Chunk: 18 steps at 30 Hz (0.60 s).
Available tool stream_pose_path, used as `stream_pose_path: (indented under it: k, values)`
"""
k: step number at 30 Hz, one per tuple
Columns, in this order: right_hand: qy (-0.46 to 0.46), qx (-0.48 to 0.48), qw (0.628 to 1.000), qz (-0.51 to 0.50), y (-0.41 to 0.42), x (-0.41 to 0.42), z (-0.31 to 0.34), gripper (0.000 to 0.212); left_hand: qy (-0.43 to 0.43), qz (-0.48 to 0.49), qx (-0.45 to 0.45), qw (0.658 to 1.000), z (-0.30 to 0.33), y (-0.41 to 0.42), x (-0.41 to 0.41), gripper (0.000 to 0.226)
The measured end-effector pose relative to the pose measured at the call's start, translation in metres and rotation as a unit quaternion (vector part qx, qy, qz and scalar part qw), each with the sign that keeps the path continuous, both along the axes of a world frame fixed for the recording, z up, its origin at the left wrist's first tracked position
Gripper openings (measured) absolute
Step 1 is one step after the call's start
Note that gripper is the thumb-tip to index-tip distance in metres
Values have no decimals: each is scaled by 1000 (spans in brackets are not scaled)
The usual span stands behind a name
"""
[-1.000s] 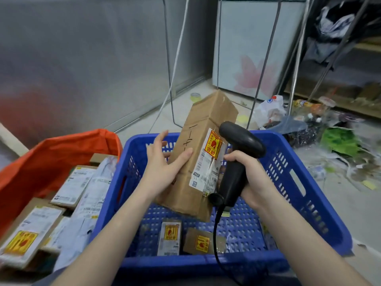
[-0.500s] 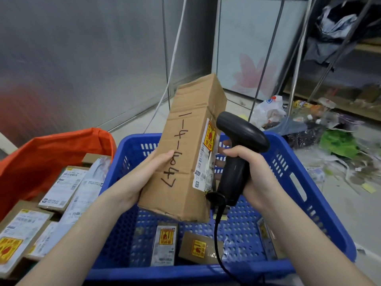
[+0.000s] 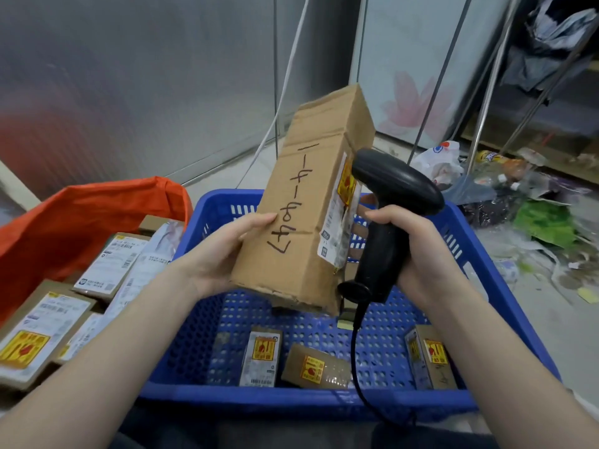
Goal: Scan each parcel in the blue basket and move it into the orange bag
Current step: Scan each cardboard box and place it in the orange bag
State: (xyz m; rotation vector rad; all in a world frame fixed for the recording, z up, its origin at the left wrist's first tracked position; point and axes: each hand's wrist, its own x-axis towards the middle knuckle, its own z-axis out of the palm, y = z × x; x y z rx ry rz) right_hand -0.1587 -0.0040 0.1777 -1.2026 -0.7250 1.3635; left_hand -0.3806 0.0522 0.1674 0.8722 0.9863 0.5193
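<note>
The left hand (image 3: 223,251) curls its thumb and fingers round the tall cardboard parcel (image 3: 308,202), now lifted higher above the blue basket (image 3: 479,254) (handwriting facing up). The right hand (image 3: 418,251) grips the black scanner (image 3: 385,228), its head against the parcel's label; the orange bag (image 3: 81,218) sits left.

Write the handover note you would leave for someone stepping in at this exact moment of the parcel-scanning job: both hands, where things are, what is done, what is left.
Left hand holds the long cardboard parcel tilted above the blue basket.
Right hand grips the black barcode scanner, its head at the parcel's label side.
Done: several labelled parcels already lie in the orange bag.
Left: finish scanning this parcel and bag it, then scan and move the three small parcels on the basket floor.
</note>
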Motion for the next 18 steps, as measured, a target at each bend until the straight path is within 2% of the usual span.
stream_pose_path:
  k: [1, 4, 8, 11, 18]
  values:
    - [-8, -4, 1000, -3, 0, -1, 1, 34, -7, 3, 3, 1000, -1, 1, -1, 38]
    - [-53, -8, 999, -1, -1, -4, 1, 49, -8, 52, 1, 999, 2, 6, -3, 34]
    - [-157, 40, 987, 13, -2, -7, 5, 21, 6, 76, -2, 997, 2, 16, -10, 38]
    - [-229, 82, 969, 44, -1, -5, 7, 13, 16, 91, -17, 996, 2, 22, -16, 39]
    - [-339, 152, 926, 65, -3, 6, 15, 25, 0, 79, -20, 997, 0, 29, -25, 30]
